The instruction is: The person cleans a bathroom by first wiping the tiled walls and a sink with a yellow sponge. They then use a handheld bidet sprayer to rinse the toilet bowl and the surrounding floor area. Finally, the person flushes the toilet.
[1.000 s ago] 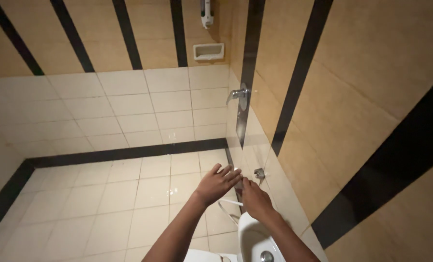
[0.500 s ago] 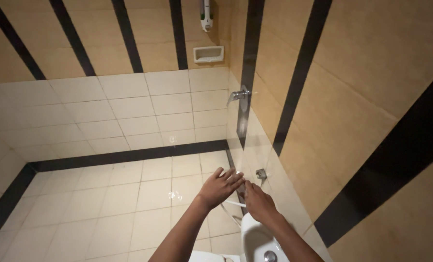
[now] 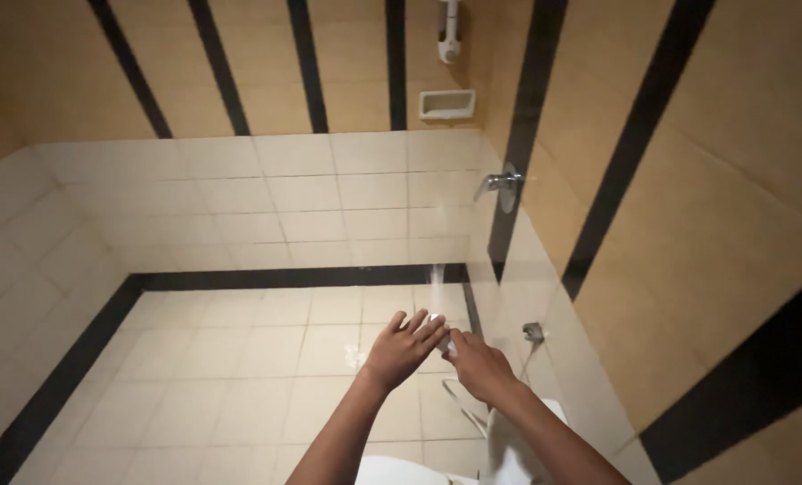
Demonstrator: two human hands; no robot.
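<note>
Two bare hands meet over a tiled bathroom floor (image 3: 239,377), seen from above. Cream floor tiles are bordered by a black strip (image 3: 293,277) along the foot of the far wall, whose lower courses are cream and whose upper part is tan with slanting black stripes. High on that wall sit a white soap dish (image 3: 446,104) and, above it, a white shower holder (image 3: 451,29). On the right-hand wall a chrome tap (image 3: 502,182) projects from a black stripe, and lower down a small chrome valve (image 3: 533,331) carries a thin hose (image 3: 459,404) that loops down past the wrists. White porcelain, apparently a toilet (image 3: 509,454), lies at the bottom edge beneath the forearms, partly hidden by them. Left hand (image 3: 403,348) is held flat with fingers spread, unclenched, its fingertips touching the right hand. Right hand (image 3: 475,364) is curled closed on a small pale spray nozzle (image 3: 446,342), largely hidden between the two hands, just beside the right-hand wall. A thin pale jet of water (image 3: 434,289) rises from the nozzle toward the far wall.
</note>
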